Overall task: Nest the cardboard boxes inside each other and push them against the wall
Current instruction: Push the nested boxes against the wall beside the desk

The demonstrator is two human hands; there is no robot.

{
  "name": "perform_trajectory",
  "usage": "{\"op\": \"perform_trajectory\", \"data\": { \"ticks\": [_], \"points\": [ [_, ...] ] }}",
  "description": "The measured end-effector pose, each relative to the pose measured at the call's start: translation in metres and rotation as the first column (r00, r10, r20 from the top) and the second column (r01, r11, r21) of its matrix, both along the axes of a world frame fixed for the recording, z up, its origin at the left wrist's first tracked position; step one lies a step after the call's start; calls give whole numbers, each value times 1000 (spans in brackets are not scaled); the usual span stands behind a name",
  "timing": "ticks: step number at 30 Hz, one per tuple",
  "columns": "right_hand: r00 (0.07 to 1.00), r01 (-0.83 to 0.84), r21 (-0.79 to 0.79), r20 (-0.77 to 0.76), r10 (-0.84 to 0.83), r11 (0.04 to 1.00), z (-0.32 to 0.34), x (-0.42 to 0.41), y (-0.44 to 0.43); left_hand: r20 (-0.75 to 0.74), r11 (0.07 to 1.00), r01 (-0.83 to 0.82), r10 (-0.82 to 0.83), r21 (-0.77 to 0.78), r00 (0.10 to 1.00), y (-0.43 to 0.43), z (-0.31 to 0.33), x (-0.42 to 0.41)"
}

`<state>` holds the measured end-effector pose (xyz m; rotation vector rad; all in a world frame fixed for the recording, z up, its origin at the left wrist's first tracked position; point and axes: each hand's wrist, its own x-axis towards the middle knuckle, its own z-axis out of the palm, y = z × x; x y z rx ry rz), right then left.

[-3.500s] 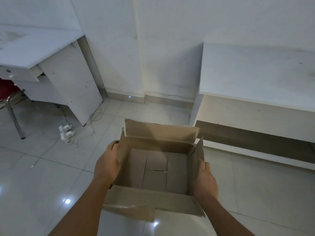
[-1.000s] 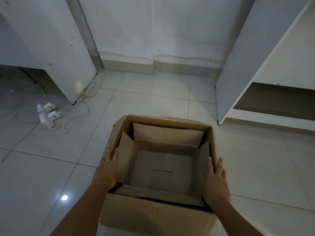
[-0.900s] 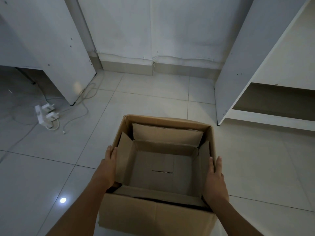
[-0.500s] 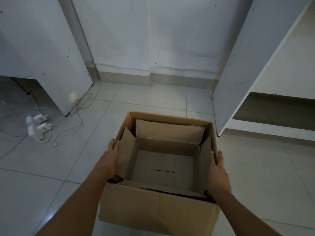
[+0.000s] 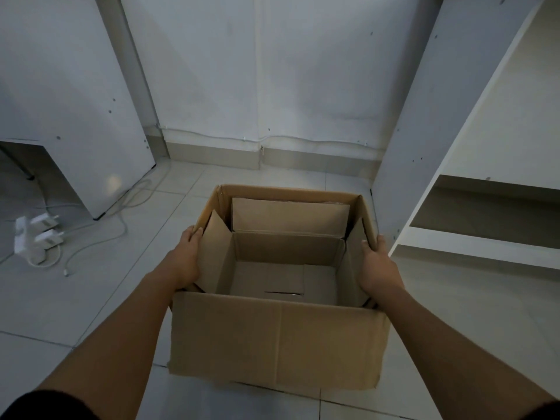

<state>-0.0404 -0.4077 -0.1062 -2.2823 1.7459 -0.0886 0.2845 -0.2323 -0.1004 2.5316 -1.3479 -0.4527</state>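
A large brown cardboard box (image 5: 277,338) stands open on the tiled floor in front of me. A smaller cardboard box (image 5: 285,256) sits nested inside it, flaps up, its bottom bare. My left hand (image 5: 185,257) grips the outer box's left wall at the rim. On the right wall, my right hand (image 5: 378,265) holds the rim the same way. The white wall (image 5: 260,86) with its baseboard lies a short way beyond the box's far edge; a strip of floor shows between them.
A white desk side panel (image 5: 69,116) stands at the left, with a white power strip (image 5: 33,237) and loose cables on the floor beside it. A white shelf unit (image 5: 454,147) stands close on the right, almost touching the box's far right corner.
The nested boxes have slid forward toward the wall, and the view has come closer to it. Both hands have moved from flat on the sides to gripping the rims.
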Motion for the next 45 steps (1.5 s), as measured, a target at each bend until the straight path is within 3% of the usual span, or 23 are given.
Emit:
{"op": "perform_trajectory", "data": {
  "ticks": [13, 16, 22, 28, 35, 40, 43, 45],
  "points": [
    [993, -91, -36, -73, 88, 995, 18, 15, -11, -64, 969, -171, 161, -179, 985, -8, -3, -15],
    [989, -142, -147, -62, 134, 979, 24, 27, 14, -91, 962, -199, 185, -185, 979, -8, 0, -20],
    [951, -306, -61, 37, 308, 950, 24, 74, 100, -274, 908, -357, 293, -219, 916, -11, 4, -41],
    [978, -174, 87, 136, 161, 981, 24, 99, 142, -478, 791, -571, 423, -219, 770, -21, -1, -75],
    [951, -22, 256, 302, -58, 966, 19, 93, 133, -624, 725, -687, 519, -41, 584, -45, 1, -122],
    [924, -15, 308, 368, -105, 951, 13, 82, 117, -594, 744, -666, 510, -59, 623, -55, -2, -143],
    [925, 18, 265, 361, -117, 964, 10, 79, 110, -632, 724, -689, 525, -20, 570, -57, -1, -143],
    [928, 50, 235, 349, -133, 971, 7, 75, 104, -598, 778, -625, 473, -60, 647, -50, -7, -134]
  ]
}}
